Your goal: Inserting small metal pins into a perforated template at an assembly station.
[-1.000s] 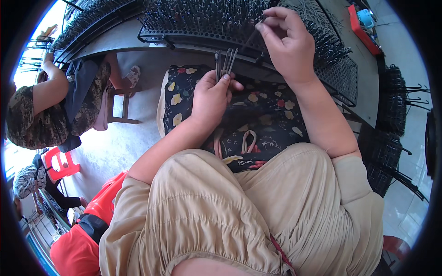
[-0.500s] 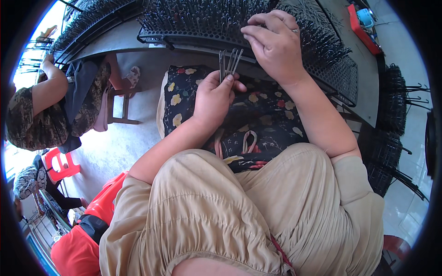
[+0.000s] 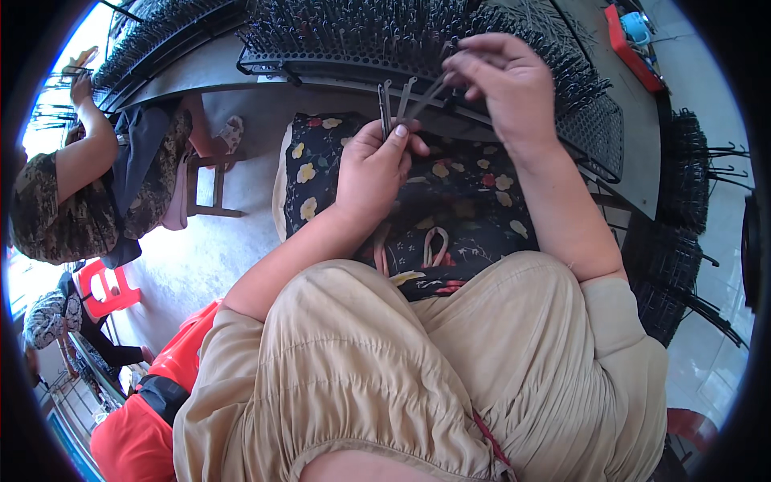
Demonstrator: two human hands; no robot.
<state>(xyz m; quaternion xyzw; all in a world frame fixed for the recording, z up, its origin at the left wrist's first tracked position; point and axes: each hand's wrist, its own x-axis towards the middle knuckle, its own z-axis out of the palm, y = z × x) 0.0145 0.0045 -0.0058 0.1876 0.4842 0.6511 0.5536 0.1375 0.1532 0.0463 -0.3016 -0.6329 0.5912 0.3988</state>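
My left hand (image 3: 371, 169) is closed round several thin grey metal rods (image 3: 407, 96), which stick up past the thumb with small eyes at their tips. Up and to the right, my right hand (image 3: 514, 92) pinches the top end of another thin rod (image 3: 430, 94), which slants down toward the left hand and is smeared by motion. Whether the left fingers still touch its lower end cannot be made out. Just beyond both hands, a black perforated tray (image 3: 321, 66) holds a dense stand of dark upright rods (image 3: 345, 32).
The flowered black apron (image 3: 470, 181) covers my lap below the hands. Another dark rack (image 3: 173, 60) stands at the left, where a seated person (image 3: 72, 177) works. On the right are a red tray (image 3: 634, 52) with a blue cup and bundles of black hooked rods (image 3: 687, 173).
My right hand has moved from over the tray down and slightly right, and now pinches a rod at the left hand's bunch. My left hand has barely moved.
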